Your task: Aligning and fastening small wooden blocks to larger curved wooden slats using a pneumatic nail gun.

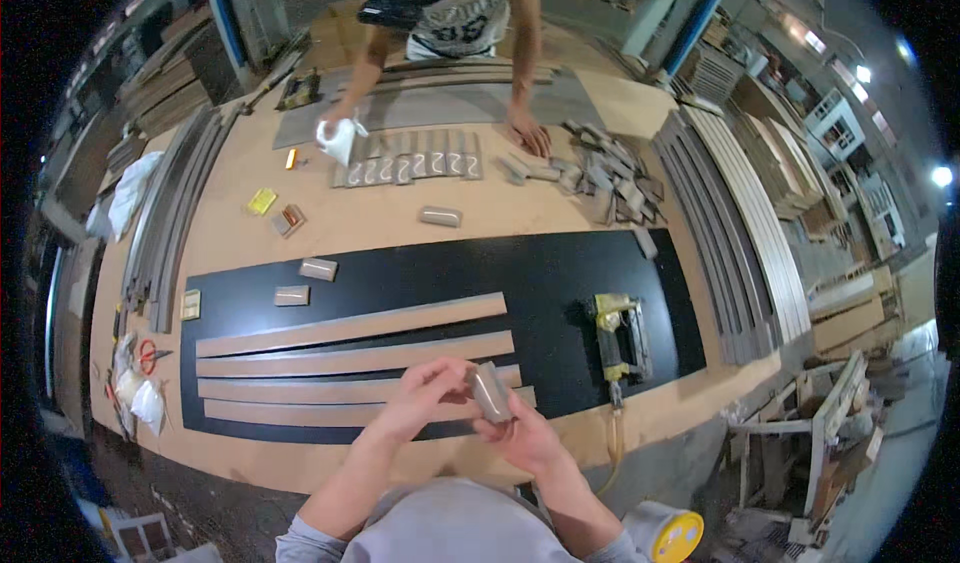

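Block [491,395]: just one in hand, grey-brown, tilted, up over the near edge of the black board [555,273].
Right grip [527,440]: clamped on the block, at its near end.
Left grip [425,395]: curled at the left side of the block; I cannot tell if the tips touch it.
Near edges: the board's near edge runs under the hands, and the edge of the tan worktop [270,463] runs under the arms.
Room on the right: a wide stretch of black shows between the strips [360,358] and the nail gun [620,338].
Room far off: a wide tan band lies past the board, with one loose block [440,217] on it.
Strips: four, side by side on the left of the board, with thin gaps; the right ends of the near two are by the hands.
Loose blocks: three, two on the far left of the board and the one on the tan band.
Nail gun: one, on the right of the board.
Row [405,168]: eight white squiggles on flat bits, far off.
Pile [615,178]: too many bits to count, far right.
Co-worker [465,23]: one person, far side, two hands by the row and the pile.
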Tool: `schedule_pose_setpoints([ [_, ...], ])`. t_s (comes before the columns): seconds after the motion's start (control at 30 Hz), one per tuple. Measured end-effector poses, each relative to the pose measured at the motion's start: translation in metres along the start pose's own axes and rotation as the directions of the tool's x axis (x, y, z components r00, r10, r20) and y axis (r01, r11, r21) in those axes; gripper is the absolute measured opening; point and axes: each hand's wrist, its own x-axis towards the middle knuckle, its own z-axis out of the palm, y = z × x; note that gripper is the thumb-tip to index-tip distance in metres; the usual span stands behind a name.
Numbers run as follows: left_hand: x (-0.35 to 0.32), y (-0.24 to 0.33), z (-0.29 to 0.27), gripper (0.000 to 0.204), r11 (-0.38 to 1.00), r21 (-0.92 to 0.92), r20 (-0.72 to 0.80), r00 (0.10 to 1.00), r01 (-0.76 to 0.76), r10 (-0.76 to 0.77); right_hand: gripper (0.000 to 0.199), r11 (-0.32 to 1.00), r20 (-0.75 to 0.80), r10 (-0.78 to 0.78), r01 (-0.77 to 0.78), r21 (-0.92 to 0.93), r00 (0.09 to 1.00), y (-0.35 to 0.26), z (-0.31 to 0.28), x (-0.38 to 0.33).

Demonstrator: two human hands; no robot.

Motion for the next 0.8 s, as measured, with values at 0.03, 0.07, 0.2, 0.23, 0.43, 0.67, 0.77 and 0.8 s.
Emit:
schedule_pose_setpoints([
  [0.03,0.000,0.005,0.004,0.030,0.998,0.069,0.025,1.000,-0.004,0.002,0.048,0.999,0.092,-0.009,0.005,0.043,0.996,0.002,-0.004,-0.003],
  [0.07,0.002,0.002,0.003,0.030,0.997,0.078,0.032,0.999,0.004,-0.006,0.050,1.000,0.034,-0.004,0.003,0.007,0.999,0.000,0.004,-0.010],
  [0.2,0.008,-0.001,0.002,0.016,0.978,0.192,0.097,0.994,-0.076,0.058,0.052,0.999,-0.009,-0.023,0.023,0.026,1.000,0.001,0.012,-0.023],
  [0.23,0.009,0.000,0.003,0.015,0.978,0.195,0.111,0.992,-0.076,0.054,0.051,1.000,0.000,-0.015,0.015,0.005,1.000,0.002,0.015,-0.023],
  [0.43,0.014,0.003,0.005,0.021,0.960,0.271,0.089,0.995,-0.063,0.040,0.051,0.997,0.021,0.072,-0.073,0.038,0.997,0.014,0.017,-0.025],
  [0.67,0.013,0.009,-0.003,0.027,0.964,-0.151,0.159,0.968,0.219,-0.195,0.053,0.936,0.056,0.100,-0.113,0.332,0.993,0.003,0.020,-0.018],
  [0.77,0.003,0.012,-0.001,0.046,0.998,0.046,0.329,0.943,0.044,-0.057,0.056,0.950,0.059,0.123,-0.135,0.282,0.991,-0.004,0.017,-0.022],
  [0.8,0.003,0.014,0.000,0.049,0.995,0.091,0.351,0.933,0.043,-0.072,0.056,0.949,0.057,0.120,-0.132,0.286,0.991,-0.004,0.015,-0.022],
])
